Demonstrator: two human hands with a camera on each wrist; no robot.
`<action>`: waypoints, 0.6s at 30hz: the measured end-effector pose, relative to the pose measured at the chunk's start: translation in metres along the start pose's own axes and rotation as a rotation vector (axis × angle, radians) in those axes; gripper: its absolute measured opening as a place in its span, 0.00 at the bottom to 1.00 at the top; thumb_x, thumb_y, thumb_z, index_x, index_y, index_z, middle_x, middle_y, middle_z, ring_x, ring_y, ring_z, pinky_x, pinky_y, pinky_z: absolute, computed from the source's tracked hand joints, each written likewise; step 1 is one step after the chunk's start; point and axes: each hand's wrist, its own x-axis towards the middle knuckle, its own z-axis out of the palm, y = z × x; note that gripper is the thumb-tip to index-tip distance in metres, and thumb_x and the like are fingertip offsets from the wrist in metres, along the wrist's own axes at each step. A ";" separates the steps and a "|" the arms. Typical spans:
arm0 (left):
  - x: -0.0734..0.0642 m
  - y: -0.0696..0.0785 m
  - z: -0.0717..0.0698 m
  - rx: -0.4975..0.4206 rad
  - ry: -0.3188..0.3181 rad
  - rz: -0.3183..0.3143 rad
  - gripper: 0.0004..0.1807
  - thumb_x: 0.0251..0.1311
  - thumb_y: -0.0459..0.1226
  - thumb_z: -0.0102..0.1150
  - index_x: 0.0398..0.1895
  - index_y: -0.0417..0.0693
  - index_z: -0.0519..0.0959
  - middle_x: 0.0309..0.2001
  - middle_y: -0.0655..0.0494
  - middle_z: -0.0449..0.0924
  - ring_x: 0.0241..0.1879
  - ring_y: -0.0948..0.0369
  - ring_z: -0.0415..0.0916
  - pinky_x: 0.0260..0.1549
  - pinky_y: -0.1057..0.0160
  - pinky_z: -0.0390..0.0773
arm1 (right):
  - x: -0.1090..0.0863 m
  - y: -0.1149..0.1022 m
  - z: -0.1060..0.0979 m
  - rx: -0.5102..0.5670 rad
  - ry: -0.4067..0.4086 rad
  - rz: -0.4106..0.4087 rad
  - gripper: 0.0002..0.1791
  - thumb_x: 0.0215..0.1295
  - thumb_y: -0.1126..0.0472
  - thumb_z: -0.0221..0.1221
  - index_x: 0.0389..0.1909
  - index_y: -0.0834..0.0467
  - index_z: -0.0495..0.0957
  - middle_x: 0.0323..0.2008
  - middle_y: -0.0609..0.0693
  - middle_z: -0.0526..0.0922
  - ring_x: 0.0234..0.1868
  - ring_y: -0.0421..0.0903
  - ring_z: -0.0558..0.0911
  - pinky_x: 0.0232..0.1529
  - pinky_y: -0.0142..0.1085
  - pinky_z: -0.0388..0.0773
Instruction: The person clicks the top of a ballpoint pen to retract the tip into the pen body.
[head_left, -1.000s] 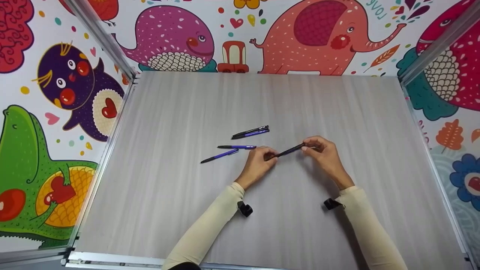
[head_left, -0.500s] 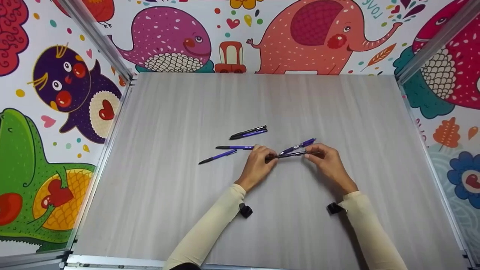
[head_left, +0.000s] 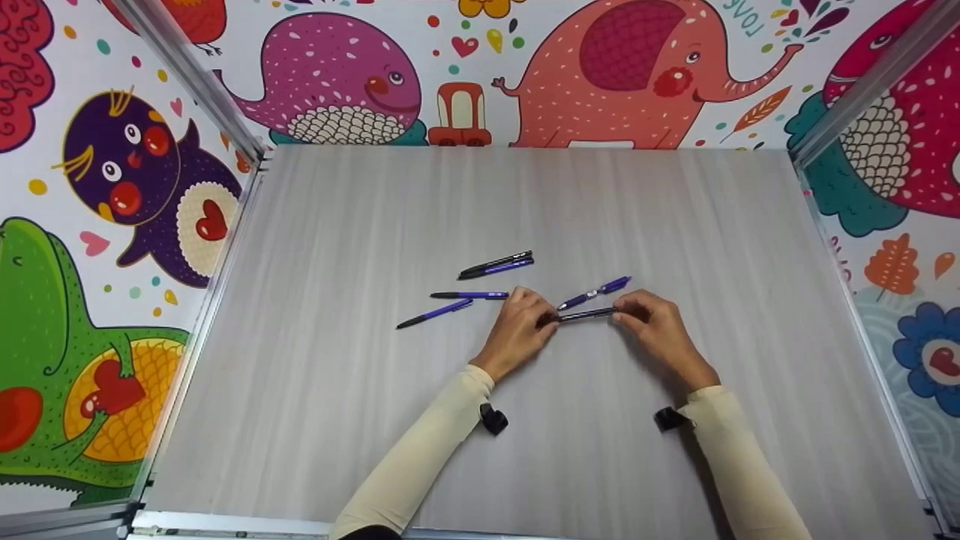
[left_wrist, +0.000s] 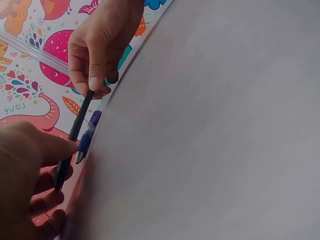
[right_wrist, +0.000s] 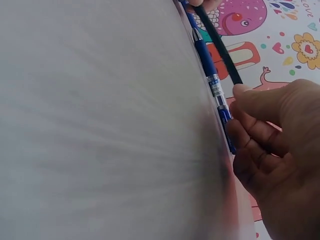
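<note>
Between both hands is a slim black pen (head_left: 587, 314), roughly level from side to side. My left hand (head_left: 519, 326) pinches its left end between thumb and fingers, and the fingers hide that tip. At the other end, the thumb and fingertips of my right hand (head_left: 660, 334) grip it. Just behind lies a blue-purple pen (head_left: 595, 293) with a clear middle section, slanting up to the right and touched by neither hand. In the left wrist view the black pen (left_wrist: 79, 120) runs from hand to hand. The right wrist view shows white print on the blue pen (right_wrist: 215, 85).
Left of my left hand lie two blue pens with black grips, an upper one (head_left: 469, 295) and a lower one (head_left: 435, 313). Farther back, a black pen (head_left: 491, 264) and a blue pen (head_left: 516, 265) lie side by side. Painted walls edge the grey tabletop (head_left: 360, 202).
The black pen has swung from a steep slant to nearly level and come slightly nearer. My right hand moved down with it. The blue-purple pen, indistinguishable a second ago, now shows separately behind.
</note>
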 end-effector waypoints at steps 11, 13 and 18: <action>0.001 -0.006 0.003 0.052 0.004 0.066 0.05 0.68 0.37 0.77 0.43 0.46 0.92 0.44 0.55 0.88 0.54 0.53 0.77 0.60 0.53 0.76 | -0.006 0.010 0.001 -0.024 0.032 -0.087 0.11 0.60 0.79 0.74 0.39 0.64 0.88 0.39 0.56 0.87 0.40 0.43 0.79 0.41 0.22 0.72; 0.001 -0.007 0.003 0.053 0.007 0.069 0.05 0.68 0.37 0.77 0.42 0.46 0.92 0.44 0.54 0.87 0.54 0.53 0.77 0.60 0.53 0.76 | -0.007 0.011 0.002 -0.034 0.033 -0.082 0.11 0.61 0.79 0.74 0.39 0.63 0.88 0.40 0.56 0.87 0.41 0.44 0.79 0.42 0.22 0.72; 0.001 -0.009 0.002 0.055 -0.001 0.067 0.05 0.67 0.37 0.77 0.42 0.46 0.92 0.46 0.53 0.86 0.55 0.52 0.76 0.61 0.53 0.76 | -0.009 0.012 0.005 -0.068 0.051 -0.066 0.10 0.60 0.78 0.75 0.39 0.63 0.89 0.42 0.56 0.87 0.46 0.46 0.79 0.46 0.22 0.72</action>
